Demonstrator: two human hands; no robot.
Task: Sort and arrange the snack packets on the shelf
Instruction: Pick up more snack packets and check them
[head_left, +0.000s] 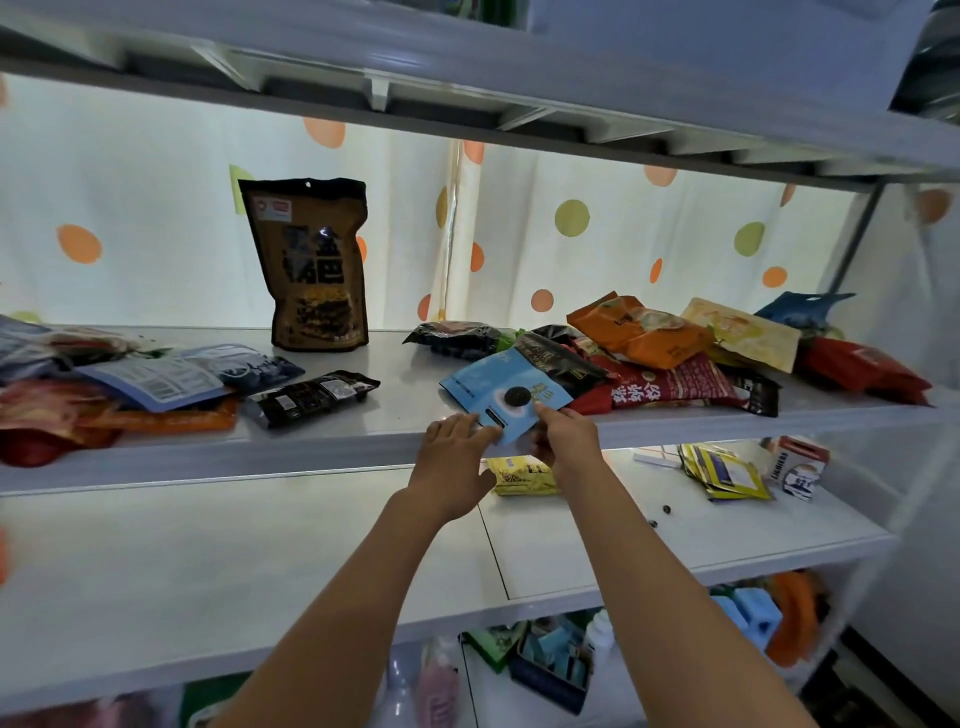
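White metal shelving (332, 447) fills our view, backed by a pale curtain dotted with orange and green spots (571, 218). We take the tall brown-and-black stand-up pouch (309, 265) on the upper shelf board as our landmark; it stands upright near the curtain. To its right, at the shelf's front edge, we hold a flat light-blue packet with a dark round picture (506, 395). Our right hand (563, 439) pinches the packet's near corner between thumb and fingers, while our left hand (452, 457) touches the same edge, fingers bent against it. Beyond the blue packet, farther right of the pouch, lies a loose heap of orange, red, yellow and black packets (675, 353). Left of the pouch sits another pile of flat packets (130, 389), with a small black packet (311, 397) lying just in front of the pouch.
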